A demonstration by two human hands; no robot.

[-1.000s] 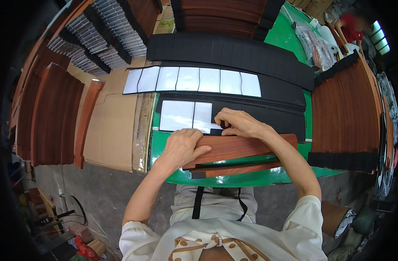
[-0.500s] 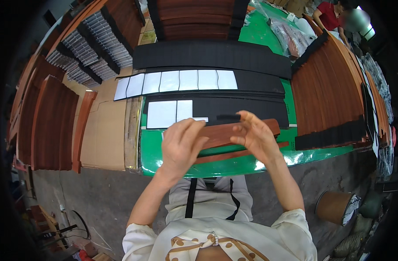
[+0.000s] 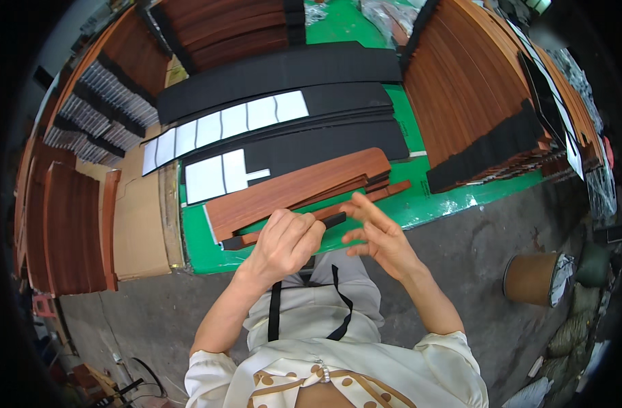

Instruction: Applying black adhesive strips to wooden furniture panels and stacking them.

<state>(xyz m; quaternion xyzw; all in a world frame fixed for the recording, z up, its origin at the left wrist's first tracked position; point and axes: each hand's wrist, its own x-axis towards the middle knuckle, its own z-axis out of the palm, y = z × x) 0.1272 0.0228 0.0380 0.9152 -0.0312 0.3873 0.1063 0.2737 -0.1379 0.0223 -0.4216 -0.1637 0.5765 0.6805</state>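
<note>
My left hand point(image 3: 285, 239) is closed, with a short black strip point(image 3: 335, 220) sticking out of its fingers toward the right. My right hand point(image 3: 382, 239) hovers just beside the strip's free end, its fingers spread and holding nothing. Just beyond both hands, a wide reddish-brown wood-grain board point(image 3: 297, 182) lies slanted on the green tabletop point(image 3: 201, 250). Along its near side runs a narrow brown slat point(image 3: 392, 190), with a black piece point(image 3: 239, 241) at its left end. The left hand covers part of this slat.
Behind the board lie black sheets point(image 3: 352, 139), white labels point(image 3: 216, 174) and a long white label strip point(image 3: 222, 126). Stacked brown boards stand at right point(image 3: 474, 95) and left point(image 3: 73, 224). Cardboard point(image 3: 141, 224) borders the green top. A brown drum point(image 3: 530, 277) stands on the floor.
The black strip has passed from my right hand to my left. Both hands have come lower, nearer my body. The view has turned, so the table appears tilted and shifted left.
</note>
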